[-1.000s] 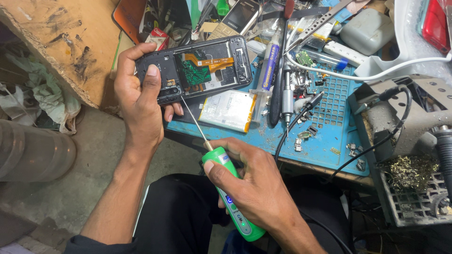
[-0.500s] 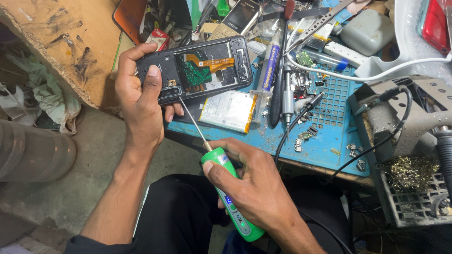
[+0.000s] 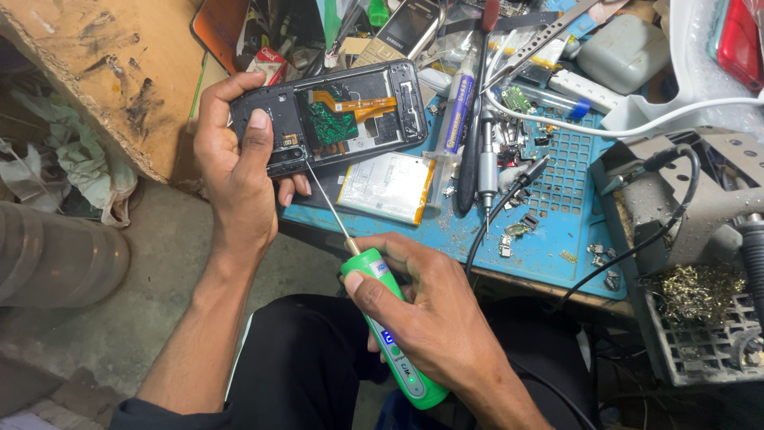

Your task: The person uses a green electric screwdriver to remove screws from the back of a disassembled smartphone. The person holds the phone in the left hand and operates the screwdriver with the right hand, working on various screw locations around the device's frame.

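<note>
An opened black smartphone with its back cover removed [image 3: 330, 115], showing a green circuit board and an orange flex cable, is held in the upper centre of the frame, above the near edge of a blue perforated work mat [image 3: 549, 231]. It is gripped at its left end by the left hand [image 3: 239, 171], with the thumb laid across the exposed inside and the fingers curled behind. A green plastic electric screwdriver with a long thin metal shaft [image 3: 382, 318] is clasped in the right hand [image 3: 434, 318] at lower centre, thumb near the collar; its tip is set against the phone's lower left part. The phone is judged light, stiff in its frame, yet fragile inside, so it is best taken by the rim, clear of board and cable. The screwdriver is judged light and smooth-bodied, best held along its barrel. The screw at the tip cannot be made out, and the fingers behind the phone are hidden. A flat silver-and-yellow battery pack [image 3: 388, 187] lies on the mat just below the phone. The tools in the upper part of the frame are crowded and partly cut off.
</note>
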